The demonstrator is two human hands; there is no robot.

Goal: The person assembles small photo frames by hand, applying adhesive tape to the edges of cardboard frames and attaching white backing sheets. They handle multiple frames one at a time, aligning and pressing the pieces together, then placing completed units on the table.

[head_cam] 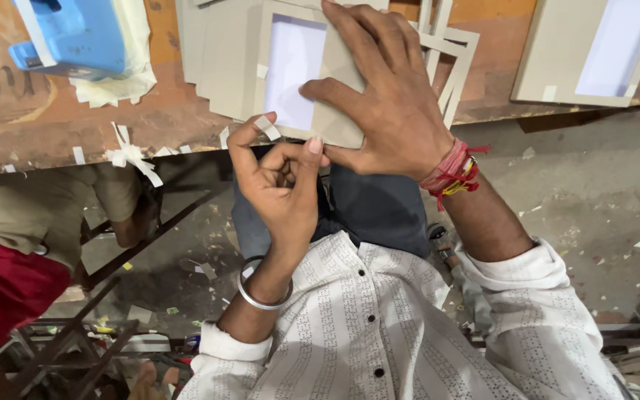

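A grey cardboard frame (335,122) with a white window lies at the near edge of a worn wooden table (53,118). My right hand (387,96), with red thread at the wrist, rests flat on the frame, fingers spread. My left hand (283,185), with a steel bangle on the wrist, is just below the frame's near edge. Its thumb and forefinger pinch a small strip of white tape (267,127), which touches the frame's lower edge. More grey cardboard sheets (216,52) lie under and behind the frame.
A blue tape dispenser (68,33) sits on the table's far left. Short tape strips (131,155) hang along the table edge. Another windowed cardboard frame (594,48) lies at the far right. Another person (24,222) crouches at the left. Below is a littered concrete floor (594,192).
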